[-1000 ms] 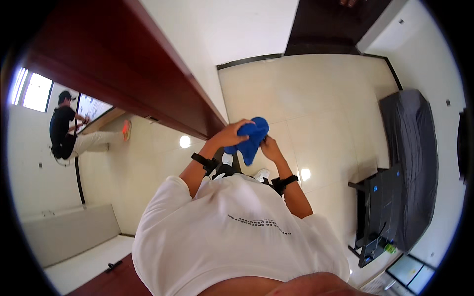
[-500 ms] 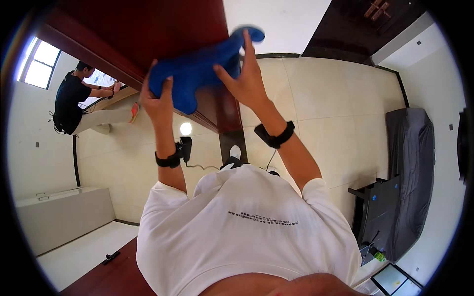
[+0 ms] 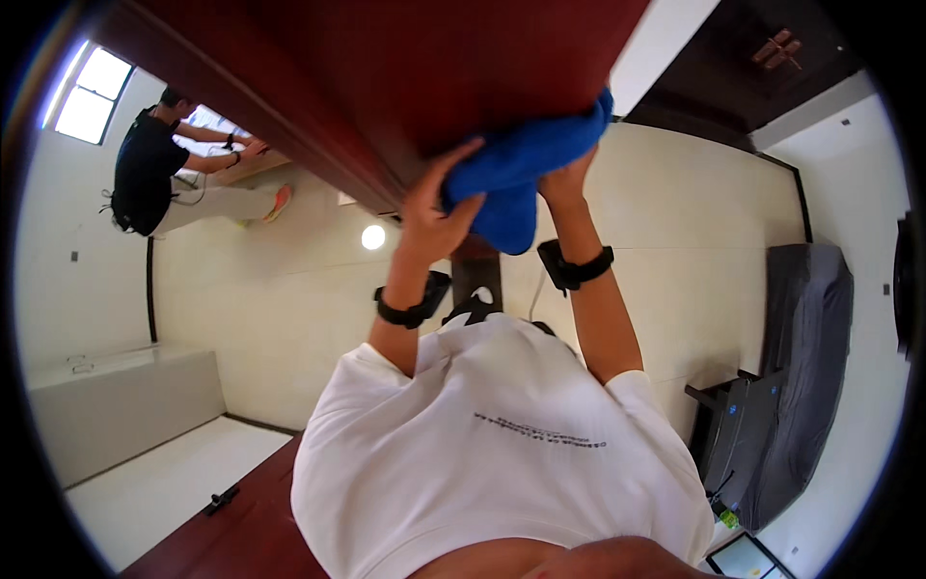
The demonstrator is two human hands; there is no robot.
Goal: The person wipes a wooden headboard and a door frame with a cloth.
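Observation:
A blue cloth (image 3: pixel 531 154) is bunched between my two hands, against or just in front of a dark red wooden door or panel (image 3: pixel 405 77). My left hand (image 3: pixel 434 214) grips the cloth's left end, thumb and fingers curled round it. At the cloth's right end, my right hand (image 3: pixel 571 179) grips from behind and below; most of its fingers are hidden by the fabric. One fold of the cloth hangs down between the hands. Whether the cloth touches the wood cannot be made out.
On the left, another person (image 3: pixel 154 174) in a dark top leans over a table by a window. A low white cabinet (image 3: pixel 135 405) stands at the lower left. A dark covered object (image 3: pixel 810 357) sits along the right wall, and a dark double door (image 3: pixel 743 68) is at the far right.
Both hands have moved right and closer together with the cloth, which has gone from spread out to bunched. The wooden panel now reaches further right in view.

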